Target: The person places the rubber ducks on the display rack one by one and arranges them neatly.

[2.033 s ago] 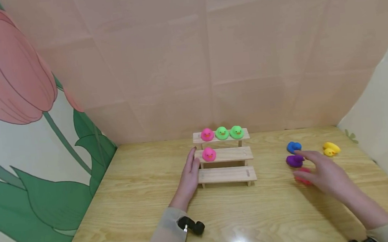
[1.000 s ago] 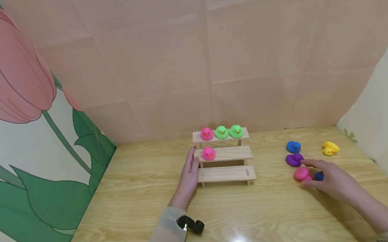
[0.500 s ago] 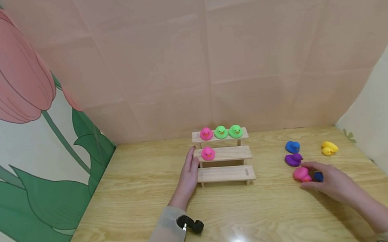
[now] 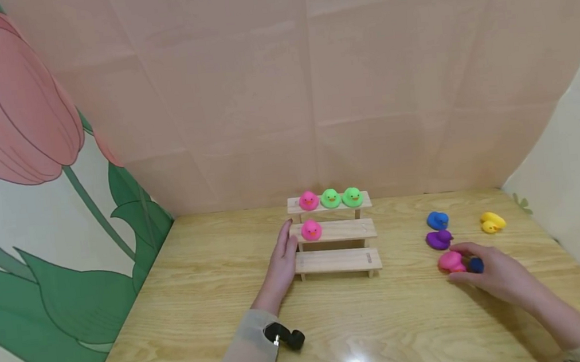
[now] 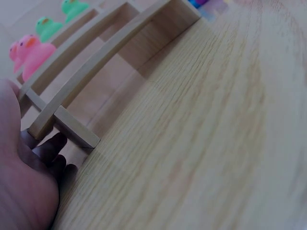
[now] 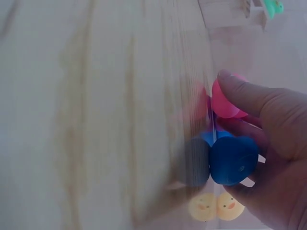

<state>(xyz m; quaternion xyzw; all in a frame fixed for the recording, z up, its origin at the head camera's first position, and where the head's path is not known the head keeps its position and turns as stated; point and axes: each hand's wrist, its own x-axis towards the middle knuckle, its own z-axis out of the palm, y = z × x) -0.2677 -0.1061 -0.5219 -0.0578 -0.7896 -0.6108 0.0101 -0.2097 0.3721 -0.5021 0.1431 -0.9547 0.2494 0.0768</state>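
Note:
My left hand (image 4: 282, 256) holds the left end of a three-step wooden stand (image 4: 339, 261). In the left wrist view its fingers (image 5: 53, 144) reach beneath the lowest step. A pink duck (image 4: 311, 230) sits on the middle step; another pink duck (image 4: 309, 200) and two green ducks (image 4: 341, 198) line the top step. On the right, my right hand (image 4: 500, 272) pinches a pink rubber duck (image 4: 450, 261) between thumb and finger, low at the table. A dark blue duck (image 6: 233, 160) lies under the palm, close to the fingers.
Just behind the right hand lie a purple duck (image 4: 439, 240) and a blue duck (image 4: 437, 220). Farther right is a yellow duck (image 4: 493, 222), tipped over. A pinkish cloth wall (image 4: 313, 87) closes off the back of the wooden table (image 4: 217, 291).
The right hand has drawn slightly back and to the right, uncovering the pink and dark blue ducks, and its thumb and finger have closed on the pink one. The left hand stays put.

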